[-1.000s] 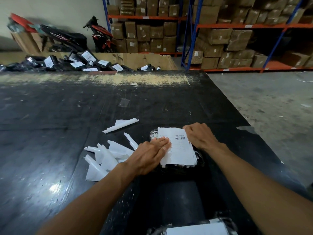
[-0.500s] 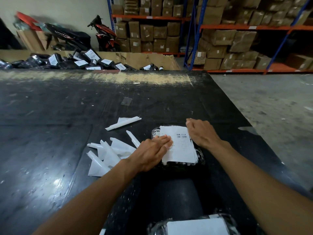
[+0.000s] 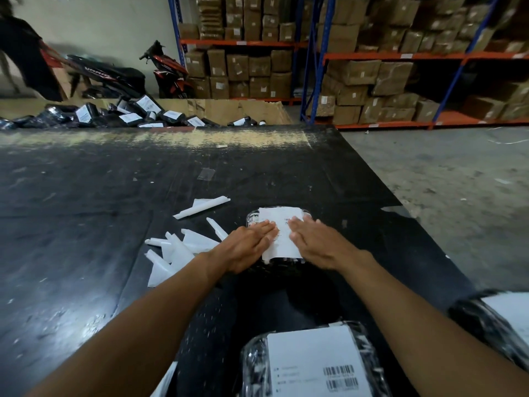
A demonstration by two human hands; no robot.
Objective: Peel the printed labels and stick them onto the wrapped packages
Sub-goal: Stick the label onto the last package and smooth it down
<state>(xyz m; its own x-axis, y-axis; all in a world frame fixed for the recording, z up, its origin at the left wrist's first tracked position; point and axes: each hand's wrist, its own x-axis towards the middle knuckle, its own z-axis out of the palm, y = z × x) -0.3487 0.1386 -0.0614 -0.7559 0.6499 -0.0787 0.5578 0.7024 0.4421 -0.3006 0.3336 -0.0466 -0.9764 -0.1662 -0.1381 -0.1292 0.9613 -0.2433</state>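
A black wrapped package [image 3: 252, 219] lies on the black table [image 3: 86, 224] in front of me, with a white printed label [image 3: 282, 224] on its top. My left hand [image 3: 247, 245] lies flat with straight fingers on the label's left half. My right hand [image 3: 315, 243] lies flat on its right half. Both palms press down and cover most of the package. Closer to me sits a second wrapped package [image 3: 252, 365] with a barcode label [image 3: 315, 365]. A third labelled package [image 3: 492, 322] shows at the right edge.
Several peeled white backing strips [image 3: 180, 247] lie left of my left hand, one more [image 3: 201, 207] farther out. Labelled black packages [image 3: 128, 116] pile up in a cardboard bin beyond the table. Shelves of boxes [image 3: 357, 70] and a motorbike [image 3: 169, 73] stand behind. The table's right edge drops to concrete floor [image 3: 458, 181].
My right hand moved from the package's right edge onto the label and flattened. My left hand slid further onto the label. The view tilted down, bringing the near packages into sight.
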